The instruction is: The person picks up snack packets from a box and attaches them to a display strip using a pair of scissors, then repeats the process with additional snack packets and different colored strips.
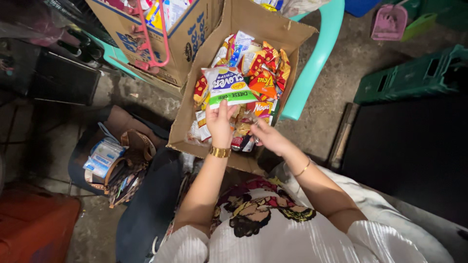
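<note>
Floor, far left: a red container [34,226] sits low, a handbag [127,163] with a pale wipes packet [103,157] near it; walking room is narrow here.
Rear carton: a printed cardboard box [161,39] with a pink hanger [151,41] hooked over its wall stands touching the open box.
Open snack box [183,124]: rests on a teal plastic chair [317,53], flaps spread, near edge just above the person's lap.
Left hand [219,124]: grasps the lower edge of a white-and-green chip packet [226,86], raised above the pile.
Snack pile [263,73]: red, orange and yellow packets fill the box's middle and right.
Right hand [268,138]: fingers curled into the packets at the near edge; what it pinches I cannot tell.
Step, judged: sorting or drawing packets out of the box.
Next move, judged: lift clear of the box wall, minding the loose flaps.
Right side: green crates [414,73] and a dark panel [414,151] hem the chair; open floor lies between.
</note>
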